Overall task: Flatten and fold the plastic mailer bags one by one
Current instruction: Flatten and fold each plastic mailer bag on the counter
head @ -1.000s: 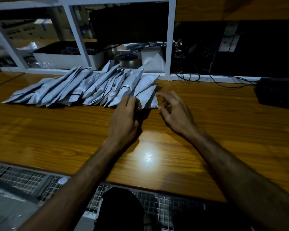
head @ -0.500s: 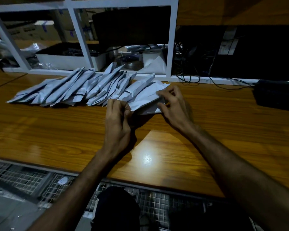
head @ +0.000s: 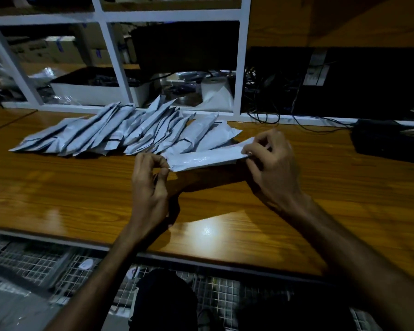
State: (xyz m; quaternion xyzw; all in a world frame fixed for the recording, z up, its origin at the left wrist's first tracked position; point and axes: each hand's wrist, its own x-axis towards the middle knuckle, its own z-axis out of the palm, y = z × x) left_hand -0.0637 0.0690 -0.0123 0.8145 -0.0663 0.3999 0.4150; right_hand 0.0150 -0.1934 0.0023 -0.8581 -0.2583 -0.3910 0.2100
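Item: one mailer (head: 204, 158), pinched endwise by left hand (head: 148, 185) and right hand (head: 273, 168), fingers curled. Risk: slick film slipping loose; row of mailers (head: 110, 130) at ten o'clock easily knocked.

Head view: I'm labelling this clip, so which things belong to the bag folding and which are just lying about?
Job:
- mailer, pinched at its ends by left hand and right hand
- row of bags on the table

Lying about:
- white tray
- paper roll
- cables
- black box
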